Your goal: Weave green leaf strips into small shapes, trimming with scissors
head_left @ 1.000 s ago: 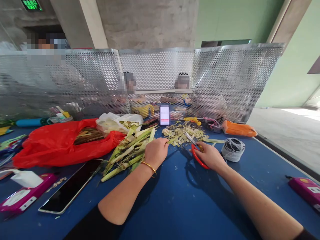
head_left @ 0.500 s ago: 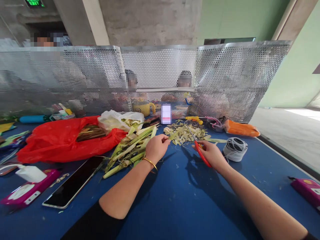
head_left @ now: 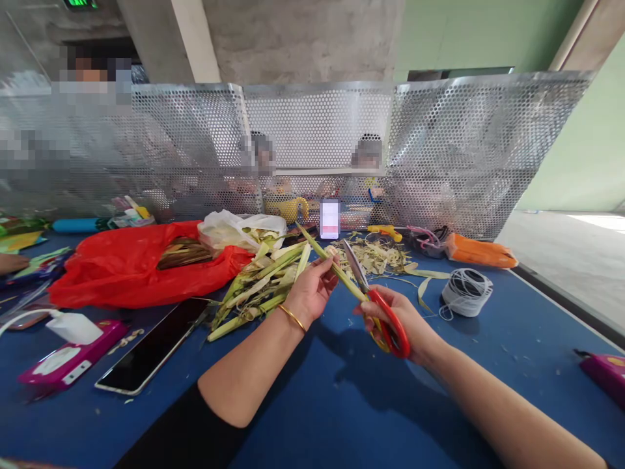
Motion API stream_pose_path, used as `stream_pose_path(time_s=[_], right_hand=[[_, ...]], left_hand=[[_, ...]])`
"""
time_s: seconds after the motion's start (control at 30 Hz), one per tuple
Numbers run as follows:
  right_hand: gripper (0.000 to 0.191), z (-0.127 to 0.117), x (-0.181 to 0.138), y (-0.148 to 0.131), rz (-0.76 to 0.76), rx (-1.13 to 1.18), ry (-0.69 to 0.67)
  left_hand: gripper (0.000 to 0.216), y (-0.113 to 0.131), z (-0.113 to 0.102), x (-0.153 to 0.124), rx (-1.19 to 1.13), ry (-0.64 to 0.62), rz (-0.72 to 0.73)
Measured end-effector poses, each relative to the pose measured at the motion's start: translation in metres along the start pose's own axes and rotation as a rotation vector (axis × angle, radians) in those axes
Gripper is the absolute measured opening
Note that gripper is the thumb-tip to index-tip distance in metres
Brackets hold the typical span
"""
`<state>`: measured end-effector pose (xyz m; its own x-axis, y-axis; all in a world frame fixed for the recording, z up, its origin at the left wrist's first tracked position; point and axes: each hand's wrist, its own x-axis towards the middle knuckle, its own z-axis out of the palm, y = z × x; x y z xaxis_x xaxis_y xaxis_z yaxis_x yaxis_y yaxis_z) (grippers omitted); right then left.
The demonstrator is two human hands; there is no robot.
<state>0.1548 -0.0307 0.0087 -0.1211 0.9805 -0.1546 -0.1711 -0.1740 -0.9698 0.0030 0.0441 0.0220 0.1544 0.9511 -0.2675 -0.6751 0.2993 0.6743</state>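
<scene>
My left hand [head_left: 315, 286] pinches a long green husk strip [head_left: 317, 242] that slants from upper left down toward my other hand. Closed around red-handled scissors [head_left: 390, 326] is my right hand [head_left: 403, 316], and its fingertips also meet the lower end of the strip. The scissor blades [head_left: 355, 264] point up and away, beside the strip. A pile of green and pale husks [head_left: 258, 286] lies left of my left hand. Beyond both hands is a scatter of small husk trimmings [head_left: 381, 254].
On the left are a red plastic bag [head_left: 112, 267], a white bag [head_left: 229, 228], a black-screened phone [head_left: 156, 348] and a purple power strip [head_left: 68, 355]. A cord spool [head_left: 466, 293] and an orange pouch [head_left: 481, 252] stand right. A perforated metal screen [head_left: 317, 124] crosses behind; people sit beyond.
Both hands have come closer together, with the green strip now raised between them. The scissors have turned, and the right hand's fingers have moved to the strip's lower end.
</scene>
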Motion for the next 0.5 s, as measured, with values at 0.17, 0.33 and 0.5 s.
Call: stream_pose_path(time_s=[0.17, 0.33, 0.5], right_hand=[[0.039, 0.001, 0.004, 0.007, -0.013, 0.137, 0.101], [0.029, -0.008, 0.009, 0.002, -0.031, 0.239, 0.239], [0.024, -0.012, 0.011, 0.001, -0.043, 0.252, 0.288]], left_hand=[[0.011, -0.002, -0.001, 0.000, -0.075, -0.038, 0.001], [0.010, -0.005, -0.003, 0.002, -0.061, -0.062, -0.010], [0.008, -0.007, -0.004, 0.000, 0.021, -0.208, 0.004]])
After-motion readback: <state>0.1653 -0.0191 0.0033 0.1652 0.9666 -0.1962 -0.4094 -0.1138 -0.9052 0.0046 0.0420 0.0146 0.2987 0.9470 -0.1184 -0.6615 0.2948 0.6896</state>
